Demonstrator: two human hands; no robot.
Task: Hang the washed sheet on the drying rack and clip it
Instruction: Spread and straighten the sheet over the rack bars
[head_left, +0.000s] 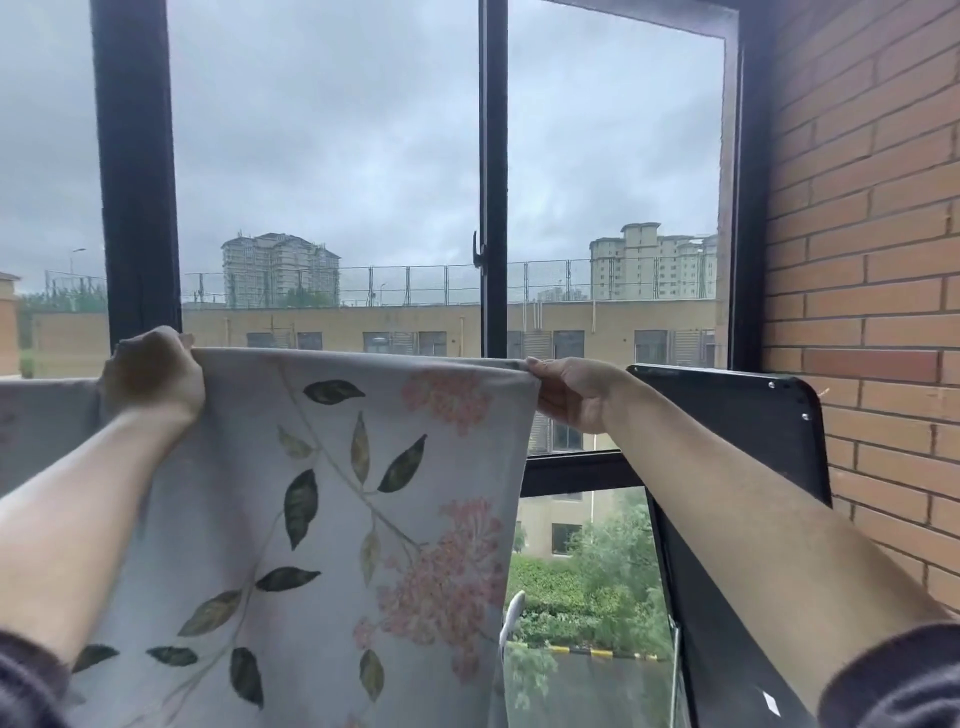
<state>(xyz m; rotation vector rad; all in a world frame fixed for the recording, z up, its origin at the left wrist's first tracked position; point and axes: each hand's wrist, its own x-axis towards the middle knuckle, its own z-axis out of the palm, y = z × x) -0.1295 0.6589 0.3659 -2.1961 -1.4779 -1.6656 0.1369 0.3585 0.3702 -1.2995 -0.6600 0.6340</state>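
Sheet (337, 493) held up by top edge: L grip (150, 374) clenched on it, R grip (576, 395) pinching rt corner.

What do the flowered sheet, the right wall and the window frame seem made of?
The sheet looks like matte woven fabric, perhaps cotton: it drapes softly. The wall is rough orange brick with mortar lines. The window frame is probably black-painted metal, smooth.
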